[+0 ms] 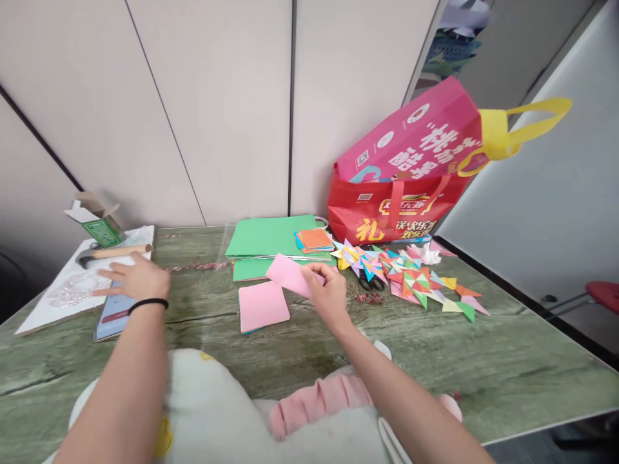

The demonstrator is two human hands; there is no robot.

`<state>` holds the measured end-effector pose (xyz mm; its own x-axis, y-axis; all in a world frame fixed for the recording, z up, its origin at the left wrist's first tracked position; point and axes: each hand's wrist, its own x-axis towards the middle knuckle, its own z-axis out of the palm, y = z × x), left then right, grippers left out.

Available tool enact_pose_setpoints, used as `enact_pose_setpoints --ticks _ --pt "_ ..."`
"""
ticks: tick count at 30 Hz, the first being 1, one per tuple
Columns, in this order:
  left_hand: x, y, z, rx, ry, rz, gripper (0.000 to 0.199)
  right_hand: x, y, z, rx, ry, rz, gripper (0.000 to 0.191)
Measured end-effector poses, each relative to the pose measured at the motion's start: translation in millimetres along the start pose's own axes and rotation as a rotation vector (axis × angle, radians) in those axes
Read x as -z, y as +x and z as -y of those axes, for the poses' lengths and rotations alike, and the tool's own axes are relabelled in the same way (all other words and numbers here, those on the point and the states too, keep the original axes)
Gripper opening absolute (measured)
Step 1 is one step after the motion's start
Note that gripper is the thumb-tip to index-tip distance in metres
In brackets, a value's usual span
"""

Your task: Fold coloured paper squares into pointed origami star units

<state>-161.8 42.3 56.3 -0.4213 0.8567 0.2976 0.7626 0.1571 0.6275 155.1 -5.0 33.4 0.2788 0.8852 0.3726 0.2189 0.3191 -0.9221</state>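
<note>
My right hand [331, 293] pinches a pink paper sheet [289, 273], raised a little over the table. Just below it lies a stack of square pink paper [264, 307], with a blue edge peeking out underneath. On the left, my left hand [138, 277] is stretched out with its fingers spread, over a blue flat box or booklet [112, 316]; whether it touches this I cannot tell. Close to those fingers are a wooden-handled tool [123, 251], its dark head partly in view, and a clear beaded ring [72, 288] on a white board [46, 316].
Green sheets [268, 237] lie at the back, topped by small orange squares [315, 239]. Folded paper pieces [418, 277] and black scissors [371, 281] are to the right. Behind stands a red bag [367, 209]. A green box [104, 229] stands far left. A plush toy [217, 406] fills the front.
</note>
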Motion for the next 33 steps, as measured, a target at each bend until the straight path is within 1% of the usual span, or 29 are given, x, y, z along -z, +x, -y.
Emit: enact_pose_setpoints --ticks 1,2,3,4,6,8,10,15,20,22,23,24,25,26,27,28,29,30,31,32,33 --pt "4.6 3 5 0.196 0.156 -0.126 0.084 0 0 0 -0.001 0.004 0.003 0.021" --pt "7.7 4 8 0.312 0.207 -0.115 0.095 -1 0 -1 -0.003 0.008 0.009 0.021" --pt "9.6 5 10 0.446 0.278 -0.139 0.102 -1 0 -1 -0.003 0.012 0.016 0.021" --pt "10.4 6 11 0.543 0.312 -0.118 0.109 -2 0 -2 -0.003 0.014 0.023 0.021" --pt "10.3 5 11 0.662 0.321 -0.072 0.113 -2 0 -3 -0.002 0.014 0.03 0.021" --pt "9.4 4 13 0.704 0.296 -0.058 0.114 -2 0 -3 -0.006 0.01 0.026 0.021" --pt "8.5 3 14 0.682 0.268 -0.077 0.113 -2 0 -4 -0.011 0.004 0.021 0.021" --pt "6.1 2 19 0.628 0.224 -0.181 0.113 -2 0 -5 -0.014 0.002 0.03 0.02" --pt "5.5 3 30 0.583 0.159 -0.238 0.12 -2 1 -4 -0.005 0.02 0.032 0.019" --pt "5.5 5 27 0.516 0.131 -0.25 0.122 -3 1 -5 -0.007 0.034 0.048 0.018" --pt "5.0 6 22 0.451 0.119 -0.239 0.121 -3 1 -5 -0.006 0.043 0.06 0.018" --pt "3.8 5 13 0.351 0.108 -0.232 0.115 -4 1 -6 -0.003 0.052 0.075 0.018" --pt "1.9 3 0 0.247 0.056 -0.231 0.105 -4 1 -6 0.002 0.059 0.091 0.017" --pt "-0.8 0 -16 0.158 -0.058 -0.216 0.093 -4 1 -7 0.01 0.061 0.111 0.017" --pt "-4.2 -7 -34 0.083 -0.234 -0.202 0.081 -4 1 -7 0.021 0.059 0.132 0.017" --pt "-7.9 -15 -53 0.015 -0.44 -0.094 0.071 -4 1 -7 0.034 0.051 0.154 0.017" --pt "-11.7 -25 -73 -0.047 -0.607 0.068 0.065 -4 0 -7 0.049 0.041 0.176 0.016" --pt "-15.1 -37 -91 -0.106 -0.715 0.231 0.061 -3 0 -7 0.064 0.03 0.196 0.016" --pt "-18.0 -49 -106 -0.157 -0.739 0.396 0.06 -3 0 -6 0.08 0.02 0.214 0.016" --pt "-20.3 -60 -119 -0.192 -0.713 0.543 0.062 -2 0 -5 0.097 0.012 0.229 0.015" --pt "-22.1 -71 -128 -0.212 -0.694 0.654 0.061 -1 0 -4 0.113 0.004 0.24 0.014"
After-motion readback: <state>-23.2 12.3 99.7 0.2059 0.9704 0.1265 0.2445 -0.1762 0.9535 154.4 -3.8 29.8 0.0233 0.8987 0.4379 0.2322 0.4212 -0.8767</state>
